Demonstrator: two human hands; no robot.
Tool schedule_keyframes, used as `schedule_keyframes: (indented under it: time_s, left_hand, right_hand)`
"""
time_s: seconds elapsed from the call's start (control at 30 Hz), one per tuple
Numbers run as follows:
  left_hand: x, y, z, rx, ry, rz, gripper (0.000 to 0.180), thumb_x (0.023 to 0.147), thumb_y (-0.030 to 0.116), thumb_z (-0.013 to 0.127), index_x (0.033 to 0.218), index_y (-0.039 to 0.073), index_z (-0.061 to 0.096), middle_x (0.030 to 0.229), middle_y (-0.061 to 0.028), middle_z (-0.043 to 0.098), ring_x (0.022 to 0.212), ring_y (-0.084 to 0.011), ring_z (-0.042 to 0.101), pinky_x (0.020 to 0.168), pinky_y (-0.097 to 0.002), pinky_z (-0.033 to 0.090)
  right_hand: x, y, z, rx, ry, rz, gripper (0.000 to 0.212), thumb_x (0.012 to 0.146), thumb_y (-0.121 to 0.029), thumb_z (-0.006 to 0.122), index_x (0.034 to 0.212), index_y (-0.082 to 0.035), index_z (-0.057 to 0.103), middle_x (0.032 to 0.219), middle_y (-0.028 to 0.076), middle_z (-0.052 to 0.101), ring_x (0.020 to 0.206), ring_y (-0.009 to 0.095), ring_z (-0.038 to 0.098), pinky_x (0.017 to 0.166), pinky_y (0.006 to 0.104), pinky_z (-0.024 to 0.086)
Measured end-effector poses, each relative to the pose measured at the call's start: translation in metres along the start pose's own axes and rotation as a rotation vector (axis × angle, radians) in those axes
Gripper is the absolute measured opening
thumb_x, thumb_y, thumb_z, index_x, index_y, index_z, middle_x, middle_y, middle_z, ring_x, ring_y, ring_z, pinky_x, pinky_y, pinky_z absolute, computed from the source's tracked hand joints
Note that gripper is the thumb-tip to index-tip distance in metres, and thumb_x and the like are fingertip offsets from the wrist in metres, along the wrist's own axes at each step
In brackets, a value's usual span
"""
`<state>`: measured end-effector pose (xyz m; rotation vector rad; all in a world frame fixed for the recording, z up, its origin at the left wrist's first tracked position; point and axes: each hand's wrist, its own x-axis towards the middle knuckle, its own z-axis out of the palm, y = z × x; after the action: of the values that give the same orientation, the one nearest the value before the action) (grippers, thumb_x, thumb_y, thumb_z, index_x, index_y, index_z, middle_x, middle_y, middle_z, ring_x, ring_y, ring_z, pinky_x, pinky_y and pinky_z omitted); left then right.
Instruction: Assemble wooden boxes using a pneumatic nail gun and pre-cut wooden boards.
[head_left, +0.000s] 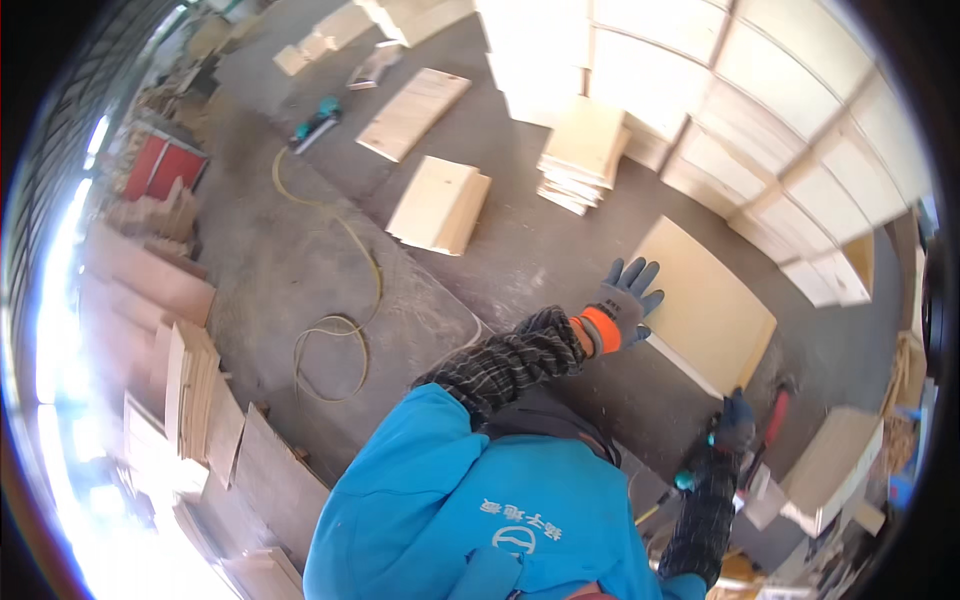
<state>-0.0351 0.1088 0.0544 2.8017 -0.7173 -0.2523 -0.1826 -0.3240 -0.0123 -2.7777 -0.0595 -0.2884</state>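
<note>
A pale rectangular wooden panel (715, 305) lies tilted across the middle right. Over its left edge my left hand (622, 308), in a grey glove with an orange cuff, is open with the fingers spread; whether it touches the wood I cannot tell. My right hand (736, 424), in a dark glove, has its fingers together on the panel's near corner. Just right of that hand is a red-handled tool (775, 415), its head partly in shadow. A teal tool (685, 480) shows beside my right forearm, mostly hidden.
Stacked boards (430, 210) and another stack (582, 150) stand ahead, with a flat board (412, 112) beyond. A teal power tool (318, 122) trails a yellowish hose (375, 270) across the floor. Tall wooden box units (760, 120) line the right; leaning panels (190, 390) stand left.
</note>
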Motion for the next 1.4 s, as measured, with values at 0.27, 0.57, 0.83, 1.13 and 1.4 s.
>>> schedule_keyframes:
  time_s: [0.27, 0.57, 0.83, 1.13, 1.4]
  left_hand:
    - [0.058, 0.075, 0.022, 0.038, 0.147, 0.425, 0.073, 0.095, 0.05, 0.075, 0.158, 0.017, 0.059, 0.173, -0.0144, 0.044, 0.162, -0.0389, 0.035, 0.135, -0.0602, 0.019]
    - [0.078, 0.102, 0.042, -0.095, 0.31, 0.578, 0.046, 0.085, 0.031, 0.086, 0.126, 0.012, 0.079, 0.146, -0.0142, 0.07, 0.14, -0.0412, 0.061, 0.119, -0.0606, 0.046]
    - [0.077, 0.1, 0.048, -0.057, 0.337, 0.595, 0.046, 0.084, 0.03, 0.086, 0.126, 0.011, 0.079, 0.144, -0.0156, 0.07, 0.136, -0.0427, 0.063, 0.116, -0.0618, 0.047]
    - [0.082, 0.104, 0.043, -0.052, 0.338, 0.61, 0.046, 0.082, 0.027, 0.089, 0.123, 0.008, 0.079, 0.143, -0.0164, 0.071, 0.133, -0.0437, 0.065, 0.111, -0.0611, 0.051]
    - [0.079, 0.102, 0.047, -0.093, 0.331, 0.583, 0.046, 0.083, 0.027, 0.088, 0.125, 0.01, 0.079, 0.146, -0.0145, 0.07, 0.138, -0.0422, 0.062, 0.116, -0.0609, 0.048]
  right_hand:
    - [0.046, -0.044, 0.002, -0.012, -0.046, 0.033, 0.03, 0.101, -0.021, 0.075, 0.128, -0.01, 0.078, 0.107, 0.022, 0.079, 0.096, 0.043, 0.075, 0.081, 0.0519, 0.061]
    - [0.031, -0.041, -0.013, 0.075, -0.045, 0.052, 0.03, 0.107, -0.021, 0.063, 0.134, -0.013, 0.072, 0.114, 0.02, 0.078, 0.099, 0.042, 0.076, 0.081, 0.0506, 0.061]
    - [-0.004, -0.026, -0.061, 0.274, 0.14, 0.191, 0.045, 0.102, -0.031, 0.072, 0.143, -0.013, 0.065, 0.122, 0.022, 0.077, 0.107, 0.044, 0.075, 0.089, 0.0508, 0.061]
    - [-0.111, -0.022, 0.022, -0.069, -0.256, 0.681, 0.112, 0.091, -0.053, 0.08, 0.171, 0.0, 0.022, 0.132, 0.03, 0.071, 0.113, 0.047, 0.073, 0.093, 0.0546, 0.059]
    - [-0.099, -0.004, -0.002, 0.3, -0.17, 0.984, 0.099, 0.083, -0.029, 0.082, 0.168, -0.005, 0.038, 0.124, 0.033, 0.075, 0.114, 0.05, 0.073, 0.098, 0.0553, 0.057]
